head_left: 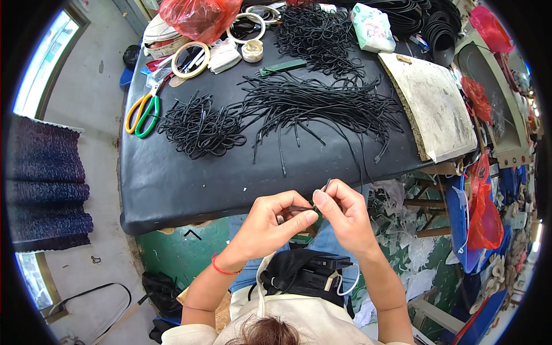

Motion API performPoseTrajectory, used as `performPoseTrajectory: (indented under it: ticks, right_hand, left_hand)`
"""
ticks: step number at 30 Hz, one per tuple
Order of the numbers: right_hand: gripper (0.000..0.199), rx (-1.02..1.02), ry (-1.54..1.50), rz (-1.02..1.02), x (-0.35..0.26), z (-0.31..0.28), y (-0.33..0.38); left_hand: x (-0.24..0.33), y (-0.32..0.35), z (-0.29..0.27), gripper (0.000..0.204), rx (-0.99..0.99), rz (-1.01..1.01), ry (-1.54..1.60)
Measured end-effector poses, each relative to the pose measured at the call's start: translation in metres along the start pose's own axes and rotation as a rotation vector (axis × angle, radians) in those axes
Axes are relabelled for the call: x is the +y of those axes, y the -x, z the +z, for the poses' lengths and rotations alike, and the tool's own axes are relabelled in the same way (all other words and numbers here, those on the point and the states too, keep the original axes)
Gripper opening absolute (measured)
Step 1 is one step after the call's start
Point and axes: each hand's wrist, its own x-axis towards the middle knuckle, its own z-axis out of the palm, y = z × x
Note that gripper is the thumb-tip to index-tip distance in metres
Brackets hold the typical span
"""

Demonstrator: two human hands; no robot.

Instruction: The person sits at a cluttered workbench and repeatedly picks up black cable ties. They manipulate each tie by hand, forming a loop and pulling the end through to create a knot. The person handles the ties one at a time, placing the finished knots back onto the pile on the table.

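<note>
Just off the table's front edge, my two hands meet above my lap. My left hand (279, 221) pinches a thin black cord (300, 208) between thumb and fingers. Against it my right hand (344, 217) is closed on the cord too, with a short dark end standing up past the fingertips. On the table beyond lies a wide bundle of loose black cords (328, 109), some ends trailing toward me. To its left is a smaller heap of looped black cords (201, 126). A larger tangled pile of black cords (313, 37) sits farther back.
Scissors (144, 115) with yellow and green handles lie at the table's left. Tape rolls (191, 60), a red plastic bag (201, 17) and a green tool (282, 67) are behind. A worn board (428, 106) covers the right side. Scraps litter the green floor (167, 253).
</note>
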Motion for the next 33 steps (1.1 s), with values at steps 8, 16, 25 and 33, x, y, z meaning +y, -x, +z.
performPoseTrajectory:
  ticks: [8, 16, 25, 33]
  right_hand:
    - [0.031, 0.284, 0.085, -0.096, 0.006, 0.01, -0.017]
    - [0.018, 0.018, -0.151, 0.238, -0.008, -0.006, -0.003]
    - [0.011, -0.041, -0.127, 0.054, -0.007, 0.0, 0.001]
    - [0.019, -0.085, -0.12, 0.129, -0.006, -0.003, 0.006]
  left_hand:
    - [-0.019, -0.001, 0.032, 0.009, 0.388, 0.374, -0.402]
    - [-0.026, -0.009, 0.017, 0.013, 0.364, 0.213, 0.064]
    - [-0.023, -0.007, 0.021, 0.012, 0.403, 0.214, 0.064]
    - [-0.019, -0.007, 0.018, 0.012, 0.39, 0.149, 0.058]
